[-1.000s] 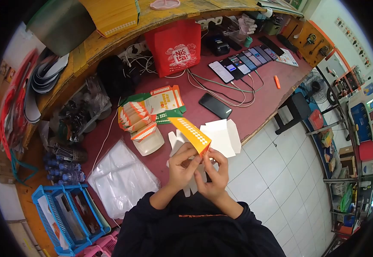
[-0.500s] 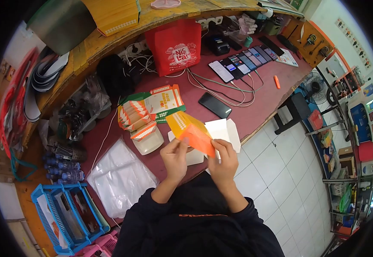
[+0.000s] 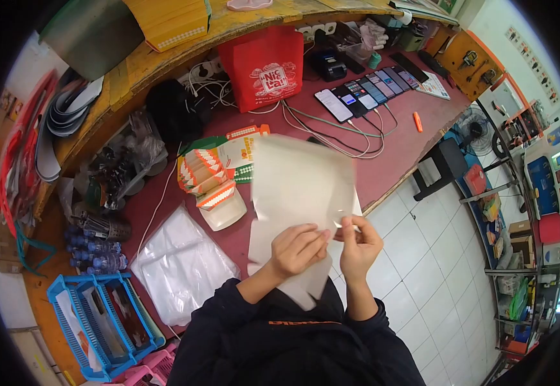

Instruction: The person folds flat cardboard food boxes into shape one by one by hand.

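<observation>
A large flat cardboard box blank (image 3: 302, 186) stands tilted up in front of me, its plain off-white side facing me. My left hand (image 3: 298, 249) is closed against its lower part, fingers curled together. My right hand (image 3: 360, 248) pinches at its right edge, thumb against the fingers. To the left of the blank, several folded orange-and-white paper food boxes (image 3: 202, 170) lie nested together, with a pale open box (image 3: 225, 213) at the near end. Printed green and orange box blanks (image 3: 231, 153) lie behind them, partly covered by the raised cardboard.
Clear plastic bags (image 3: 183, 267) lie at left, beside a blue basket (image 3: 103, 321). A red bag (image 3: 264, 71) stands at the back. Several phones with cables (image 3: 334, 105) line the back right, near an orange marker (image 3: 417, 122). The table edge (image 3: 389, 196) drops to tiled floor at right.
The yellow-orange folded piece between my hands is no longer visible. A large off-white cardboard blank is now raised there, covering the black phone and part of the printed blanks.
</observation>
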### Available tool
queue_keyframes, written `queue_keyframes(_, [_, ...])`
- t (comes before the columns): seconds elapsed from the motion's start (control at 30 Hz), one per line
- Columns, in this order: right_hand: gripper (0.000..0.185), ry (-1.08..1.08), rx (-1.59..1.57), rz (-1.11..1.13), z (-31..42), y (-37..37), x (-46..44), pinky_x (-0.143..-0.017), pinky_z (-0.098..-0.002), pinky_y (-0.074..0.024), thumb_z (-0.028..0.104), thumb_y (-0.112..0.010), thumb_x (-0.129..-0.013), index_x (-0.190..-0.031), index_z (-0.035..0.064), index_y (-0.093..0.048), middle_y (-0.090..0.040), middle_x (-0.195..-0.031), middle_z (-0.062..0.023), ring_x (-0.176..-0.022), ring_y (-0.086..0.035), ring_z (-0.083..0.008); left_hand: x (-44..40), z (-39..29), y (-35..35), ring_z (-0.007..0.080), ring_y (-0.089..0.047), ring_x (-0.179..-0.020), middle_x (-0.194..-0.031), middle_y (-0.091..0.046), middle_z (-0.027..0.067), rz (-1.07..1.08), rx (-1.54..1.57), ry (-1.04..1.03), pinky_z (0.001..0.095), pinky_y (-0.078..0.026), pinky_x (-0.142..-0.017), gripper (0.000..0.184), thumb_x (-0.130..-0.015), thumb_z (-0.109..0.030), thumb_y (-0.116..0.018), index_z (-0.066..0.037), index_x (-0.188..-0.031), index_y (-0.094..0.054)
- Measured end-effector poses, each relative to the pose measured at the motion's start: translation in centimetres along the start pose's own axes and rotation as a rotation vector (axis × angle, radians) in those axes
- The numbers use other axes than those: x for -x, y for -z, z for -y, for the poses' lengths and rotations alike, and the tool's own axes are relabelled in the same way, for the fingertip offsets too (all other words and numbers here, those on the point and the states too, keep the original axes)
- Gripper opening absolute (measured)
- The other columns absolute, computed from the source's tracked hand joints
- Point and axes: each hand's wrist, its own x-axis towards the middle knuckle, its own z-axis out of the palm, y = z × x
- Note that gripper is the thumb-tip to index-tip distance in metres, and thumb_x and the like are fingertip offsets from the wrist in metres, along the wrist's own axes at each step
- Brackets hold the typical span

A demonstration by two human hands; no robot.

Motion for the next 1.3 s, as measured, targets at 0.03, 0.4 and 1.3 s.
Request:
queue_keyframes(0.03, [0.01,-0.1,-0.129,-0.069,0.1,0.1,-0.2,-0.055,-0.0202,-0.0484,0.001,-0.058,-0.088,-0.086,-0.0077,-0.063,-0.061,-0.086,-0.009,-0.063,-0.06,-0.0117,0.1,0.0,0.1,0.0209,-0.059,-0.066,-0.076,-0.06,0.0037,0.001,-0.001,0.001,0.0308,-0.047,-0.055,0.021,-0.068,-0.011,-0.074,-0.003,-0.086,-0.067])
queue_keyframes(0.4, [0.006,0.268,0.343,0.07,1.3,0.4,-0.5,-0.058,-0.0239,-0.0477,-0.003,-0.067,-0.074,-0.079,0.0001,-0.068,-0.063,-0.077,-0.0086,-0.066,-0.062,-0.0152,-0.2,-2.4,1.0,0.0129,-0.06,-0.08,-0.094,-0.063,0.0103,0.037,0.909,1.079,0.0239,-0.049,-0.072,0.014,-0.085,-0.002,-0.062,0.005,-0.097,-0.065])
queue_keyframes(1.3, [0.021,-0.257,0.422,0.184,-1.5,3.6,1.0,-0.047,-0.0297,-0.0463,0.014,-0.067,-0.082,-0.073,-0.0031,-0.06,-0.058,-0.056,-0.0098,-0.054,-0.061,-0.0171,0.8,-1.5,0.7,0.0192,-0.059,-0.065,-0.073,-0.057,0.0054,0.538,0.355,0.429,0.0281,-0.047,-0.056,0.016,-0.078,-0.012,-0.07,-0.001,-0.079,-0.057])
